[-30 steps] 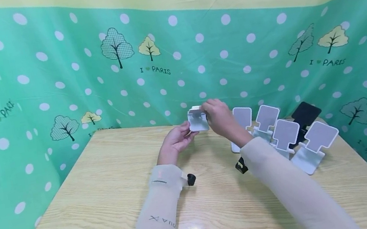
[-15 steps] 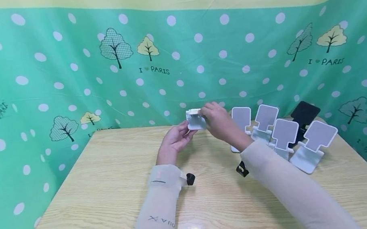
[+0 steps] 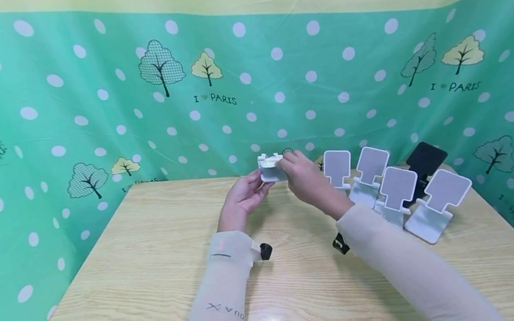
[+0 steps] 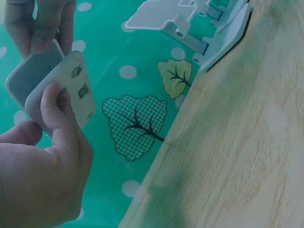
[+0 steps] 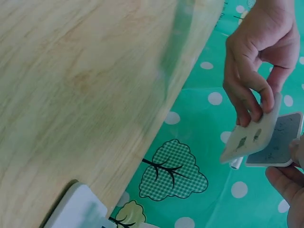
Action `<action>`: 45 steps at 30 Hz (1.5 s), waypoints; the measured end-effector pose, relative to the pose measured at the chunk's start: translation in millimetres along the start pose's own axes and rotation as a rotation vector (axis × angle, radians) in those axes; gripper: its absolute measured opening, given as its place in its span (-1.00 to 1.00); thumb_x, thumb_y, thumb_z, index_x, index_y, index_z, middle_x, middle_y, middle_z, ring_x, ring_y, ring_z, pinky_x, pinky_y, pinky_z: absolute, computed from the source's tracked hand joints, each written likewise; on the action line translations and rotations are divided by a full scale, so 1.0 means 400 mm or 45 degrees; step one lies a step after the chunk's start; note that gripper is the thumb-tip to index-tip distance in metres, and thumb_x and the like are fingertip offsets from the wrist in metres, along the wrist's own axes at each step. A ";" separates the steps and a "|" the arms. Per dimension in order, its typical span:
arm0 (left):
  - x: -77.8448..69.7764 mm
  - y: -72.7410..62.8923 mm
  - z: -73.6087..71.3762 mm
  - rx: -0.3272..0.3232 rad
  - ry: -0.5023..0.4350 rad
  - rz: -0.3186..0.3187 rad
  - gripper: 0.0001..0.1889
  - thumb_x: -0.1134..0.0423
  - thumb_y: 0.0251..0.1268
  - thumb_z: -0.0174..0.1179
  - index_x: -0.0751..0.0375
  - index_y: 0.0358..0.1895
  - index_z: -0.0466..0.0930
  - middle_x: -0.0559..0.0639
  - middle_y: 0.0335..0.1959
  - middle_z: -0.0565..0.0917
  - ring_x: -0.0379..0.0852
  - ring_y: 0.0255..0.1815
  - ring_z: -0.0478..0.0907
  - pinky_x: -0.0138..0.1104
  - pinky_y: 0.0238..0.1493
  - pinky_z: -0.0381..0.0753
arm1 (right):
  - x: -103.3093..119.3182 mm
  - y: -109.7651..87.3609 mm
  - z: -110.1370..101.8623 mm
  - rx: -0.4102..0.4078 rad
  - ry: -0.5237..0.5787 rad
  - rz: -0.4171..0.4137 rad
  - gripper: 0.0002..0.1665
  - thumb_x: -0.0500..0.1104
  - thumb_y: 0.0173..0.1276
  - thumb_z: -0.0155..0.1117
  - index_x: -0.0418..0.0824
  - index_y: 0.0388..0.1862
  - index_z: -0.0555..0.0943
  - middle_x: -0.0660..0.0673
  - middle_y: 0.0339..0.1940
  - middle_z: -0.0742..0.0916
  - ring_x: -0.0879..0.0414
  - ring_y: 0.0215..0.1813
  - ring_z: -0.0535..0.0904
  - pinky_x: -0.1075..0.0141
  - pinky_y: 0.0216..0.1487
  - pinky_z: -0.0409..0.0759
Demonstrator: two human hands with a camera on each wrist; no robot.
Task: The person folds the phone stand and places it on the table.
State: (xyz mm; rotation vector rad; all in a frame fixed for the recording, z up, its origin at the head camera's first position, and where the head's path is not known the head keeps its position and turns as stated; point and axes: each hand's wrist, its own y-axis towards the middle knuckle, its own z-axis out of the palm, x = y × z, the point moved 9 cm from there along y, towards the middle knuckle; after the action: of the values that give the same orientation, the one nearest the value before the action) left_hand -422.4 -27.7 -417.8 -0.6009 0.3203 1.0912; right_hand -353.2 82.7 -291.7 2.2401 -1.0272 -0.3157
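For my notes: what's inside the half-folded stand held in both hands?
Inside the stand, a scuffed grey face shows beside the right hand. The dark-marked plate gripped by the left hand covers part of the gap, so the rest cannot be seen.

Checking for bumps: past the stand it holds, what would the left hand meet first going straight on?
Likely the right hand, across the stand from the left hand; depth is hard to judge.
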 end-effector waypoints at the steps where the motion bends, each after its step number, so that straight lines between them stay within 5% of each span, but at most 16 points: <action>1: 0.000 0.000 0.001 0.000 -0.008 -0.002 -0.55 0.42 0.57 0.01 0.32 0.45 0.34 0.27 0.45 0.43 0.15 0.46 0.39 -0.24 0.18 0.68 | 0.002 -0.002 0.000 -0.005 -0.003 -0.005 -0.58 -0.64 0.05 0.20 -0.37 -0.12 0.70 -0.23 -0.16 0.74 -0.14 -0.11 0.59 0.15 -0.07 0.71; 10: -0.002 0.001 -0.001 -0.017 -0.049 -0.006 -0.59 0.43 0.56 0.04 0.32 0.40 0.41 0.26 0.38 0.50 0.10 0.40 0.47 -0.22 0.18 0.68 | 0.007 -0.011 0.018 0.018 -0.051 -0.013 -0.56 -0.60 0.10 0.24 -0.31 -0.07 0.72 -0.19 -0.14 0.75 -0.11 -0.07 0.60 0.18 -0.04 0.72; 17: -0.002 0.005 -0.008 -0.054 -0.049 -0.007 -0.62 0.33 0.53 0.12 0.30 0.33 0.45 0.24 0.23 0.52 0.08 0.16 0.61 -0.25 0.11 0.72 | 0.012 -0.024 0.030 0.032 -0.083 -0.042 -0.58 -0.59 0.12 0.24 -0.30 -0.07 0.72 -0.19 -0.14 0.75 -0.10 -0.08 0.59 0.21 -0.09 0.70; 29: -0.003 0.005 -0.013 -0.042 -0.048 0.004 -0.55 0.44 0.43 0.20 0.30 0.35 0.42 0.30 0.28 0.55 0.12 0.11 0.63 -0.26 0.12 0.72 | 0.030 -0.035 0.036 0.027 -0.147 -0.119 -0.56 -0.61 0.10 0.22 -0.30 -0.08 0.73 -0.17 -0.17 0.74 -0.04 -0.16 0.54 0.32 -0.25 0.65; 45: -0.004 0.005 -0.017 -0.062 -0.025 0.013 -0.53 0.43 0.44 0.17 0.25 0.37 0.38 0.28 0.34 0.51 0.10 0.07 0.65 -0.31 0.12 0.71 | 0.028 -0.045 0.063 0.083 -0.148 -0.116 -0.51 -0.59 0.10 0.23 -0.34 0.02 0.72 -0.19 -0.12 0.71 -0.04 -0.11 0.54 0.30 -0.19 0.66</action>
State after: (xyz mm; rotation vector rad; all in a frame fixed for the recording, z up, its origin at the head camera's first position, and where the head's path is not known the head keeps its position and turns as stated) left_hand -424.7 -32.4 -422.9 -0.6322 0.2804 1.1171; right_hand -346.4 71.6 -322.1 2.3553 -1.0098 -0.4623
